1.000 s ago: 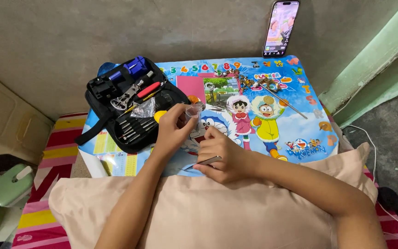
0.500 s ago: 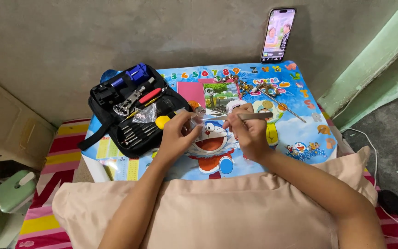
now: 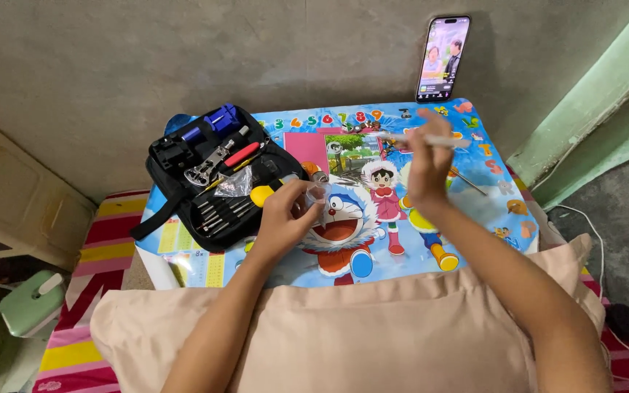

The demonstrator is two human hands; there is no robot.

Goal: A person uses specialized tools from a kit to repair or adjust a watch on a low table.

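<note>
The left hand [image 3: 285, 211] rests on the low table with the bright cartoon picture top [image 3: 475, 218]. Its grip is closed around a small clear plastic piece [image 3: 317, 193], pinched between the fingers just above the table top, right beside the open black tool case full of small metal tools [image 3: 212, 182]. The right hand [image 3: 425, 169] is lifted up over the far part of the table. Its fingers are closed on a thin white stick-like tool [image 3: 420, 139] that points to the left. I cannot tell what kind of tool it is, because it looks blurry.

What could go wrong? The clear piece is tiny and held only by fingertips, so I think it could slip out and roll off the table onto the striped mat [image 3: 103, 240]. The thin tool is up in the air near the smartphone leaning on the grey wall [image 3: 442, 58]. A quick swing could knock the phone over.

Half a second ago the right hand was lower and close to the left hand, almost touching it. Now it has gone up and away, toward the phone. The left hand has stayed in about the same spot beside the case.
</note>
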